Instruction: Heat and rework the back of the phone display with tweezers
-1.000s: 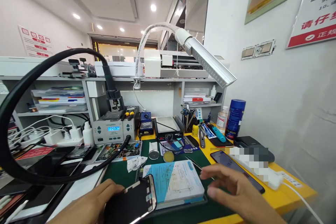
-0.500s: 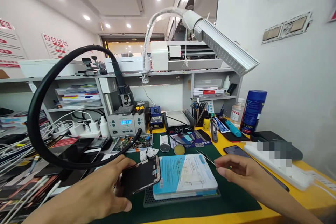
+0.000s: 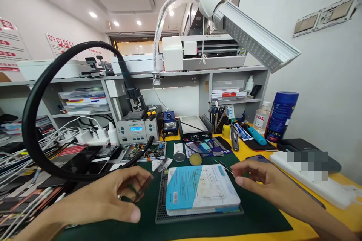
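Note:
My left hand (image 3: 113, 196) holds a thin dark phone screen (image 3: 149, 182) between thumb and fingers; the screen stands nearly edge-on and is blurred. My right hand (image 3: 254, 179) pinches metal tweezers (image 3: 224, 166) at the right of the green mat (image 3: 254, 214). Between the hands lies a blue and white box (image 3: 198, 188) on a dark perforated tray (image 3: 161, 211). A crumpled white tissue (image 3: 161, 164) is behind the screen, with two small round tins near it, one of them yellowish (image 3: 195, 159).
A hot-air station (image 3: 135, 130) and a black hose (image 3: 31, 120) stand at the left, above stacked phones and cables. A lamp (image 3: 254, 34) hangs overhead. Bottles, a blue can (image 3: 283, 116) and a white power strip (image 3: 311, 180) are at the right.
The screen in my left hand has turned from showing its flat dark back to nearly edge-on. The view has shifted slightly. My right hand still holds the tweezers.

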`<act>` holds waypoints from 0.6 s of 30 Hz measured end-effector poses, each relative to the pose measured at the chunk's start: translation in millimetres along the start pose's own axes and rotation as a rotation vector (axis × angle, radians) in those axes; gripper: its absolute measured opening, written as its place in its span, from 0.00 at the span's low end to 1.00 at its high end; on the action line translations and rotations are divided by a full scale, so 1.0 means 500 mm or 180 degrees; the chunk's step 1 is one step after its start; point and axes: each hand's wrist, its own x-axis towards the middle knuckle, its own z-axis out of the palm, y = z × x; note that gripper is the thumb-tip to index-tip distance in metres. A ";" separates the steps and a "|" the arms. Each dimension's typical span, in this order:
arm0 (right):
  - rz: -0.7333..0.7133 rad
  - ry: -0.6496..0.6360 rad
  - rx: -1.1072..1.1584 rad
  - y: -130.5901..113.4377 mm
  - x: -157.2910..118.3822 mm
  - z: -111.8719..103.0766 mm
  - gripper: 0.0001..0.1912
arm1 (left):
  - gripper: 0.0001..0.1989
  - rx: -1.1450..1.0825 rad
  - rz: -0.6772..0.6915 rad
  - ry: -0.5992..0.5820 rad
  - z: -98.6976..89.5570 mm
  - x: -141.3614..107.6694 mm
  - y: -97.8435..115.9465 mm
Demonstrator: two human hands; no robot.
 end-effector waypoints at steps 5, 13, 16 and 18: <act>-0.0024 -0.0359 -0.0434 0.034 0.002 0.024 0.42 | 0.29 -0.2442 0.0102 -0.0525 0.001 0.008 -0.058; -0.0209 -0.0568 -0.0694 0.036 0.034 0.022 0.50 | 0.46 -0.3251 -0.0382 -0.0503 0.041 0.015 -0.108; -0.0175 -0.0563 -0.0662 0.037 0.036 0.020 0.49 | 0.47 -0.3410 -0.0449 -0.0461 0.047 0.013 -0.109; -0.0198 -0.0531 -0.0685 0.043 0.038 0.022 0.48 | 0.48 -0.3441 -0.0495 -0.0440 0.050 0.011 -0.106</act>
